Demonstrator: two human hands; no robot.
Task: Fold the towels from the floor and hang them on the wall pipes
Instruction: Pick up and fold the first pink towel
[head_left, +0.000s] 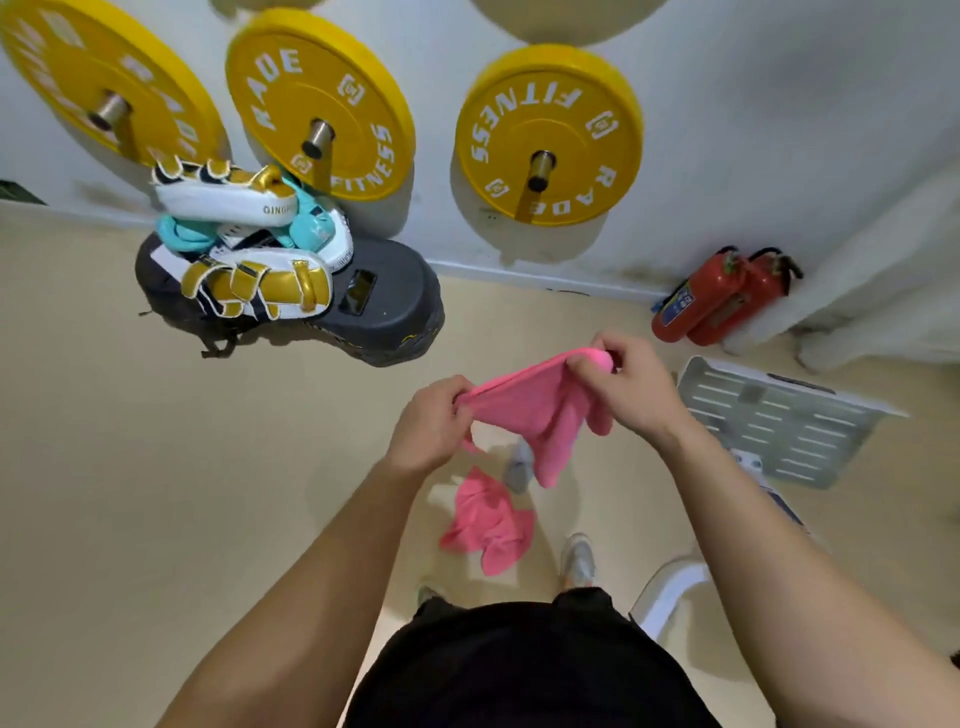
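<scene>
Head view, looking down at both hands and the floor. Three yellow weight plates hang on the white wall (727, 104), each on a metal pipe (541, 169) jutting from its centre. The right plate (548, 137) and the middle plate (319, 104) read "RADE FITNESS" in white; the left plate (98, 78) is cut by the frame edge and its lettering is only partly legible. Below the plates, white-and-gold pads (223, 195) are stacked on a dark base (395, 306); the top pad shows the letters "GING", the rest hidden. Two red fire extinguishers (722, 299) lean at the foot of the wall beside a white curtain (883, 270); their blue label is too small to read.

The beige floor (156, 467) lies open to the left of the person. To the right it is bounded by a grey slatted platform (779, 421) and a white frame (670, 592).

A pink towel (540, 410) is stretched in the air between the hands, its lower part hanging in loose folds. The left hand (431, 428) pinches one end of the upper edge with curled fingers; the right hand (631, 387) grips the other end, held higher, with fingers and thumb closed on the cloth. A second pink towel (485, 525) lies crumpled on the floor between the person's shoes (576, 561).
</scene>
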